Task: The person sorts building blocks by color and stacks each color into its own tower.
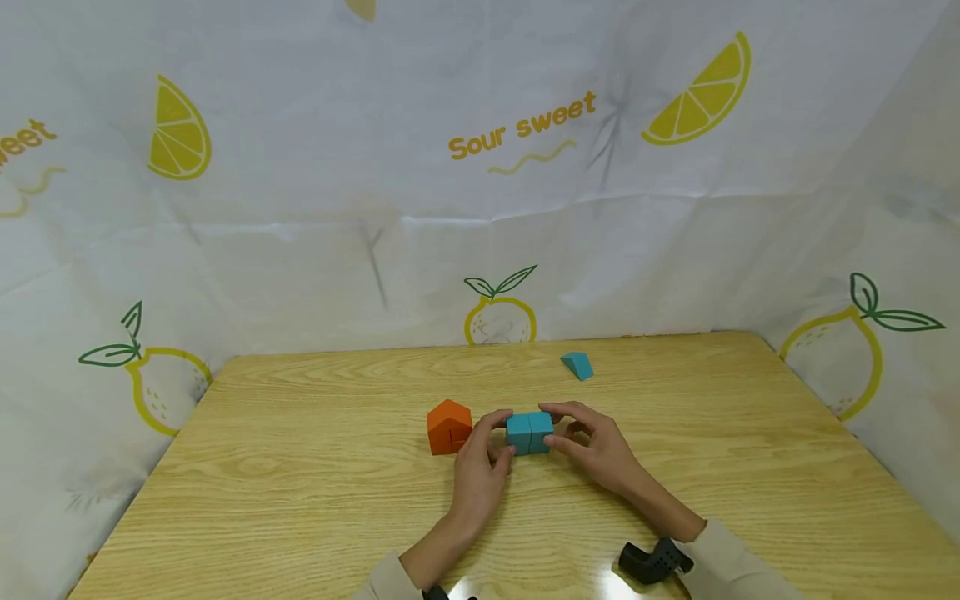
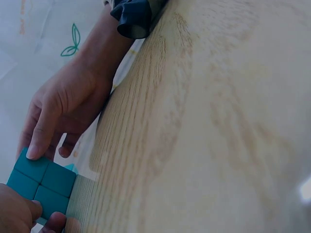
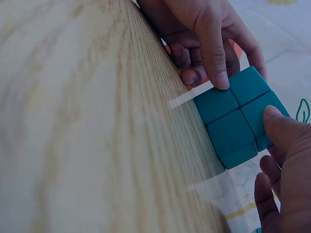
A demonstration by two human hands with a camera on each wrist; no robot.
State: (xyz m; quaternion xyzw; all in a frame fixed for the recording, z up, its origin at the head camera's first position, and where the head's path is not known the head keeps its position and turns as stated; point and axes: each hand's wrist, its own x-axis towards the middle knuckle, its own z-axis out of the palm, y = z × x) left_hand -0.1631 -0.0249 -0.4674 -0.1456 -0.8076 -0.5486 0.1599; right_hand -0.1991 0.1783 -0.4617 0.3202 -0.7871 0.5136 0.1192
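Observation:
Several teal blocks (image 1: 529, 433) stand packed together on the wooden table, two wide and two high in the wrist views, with thin seams between them. My left hand (image 1: 477, 479) pinches their left side, thumb in front and a finger at the back. On the right side my right hand (image 1: 603, 450) pinches them the same way. Seen from the right wrist, the right thumb presses an upper teal block (image 3: 265, 116) near its edge. Just left of my left hand sits an orange house-shaped block group (image 1: 448, 427), partly covered by the fingers.
A teal wedge-shaped block (image 1: 577, 366) lies farther back, to the right of the hands. The wooden table (image 1: 300, 500) ends at a white curtain (image 1: 337, 283) printed with lemons. A black wrist device (image 1: 656, 562) sits by the right sleeve.

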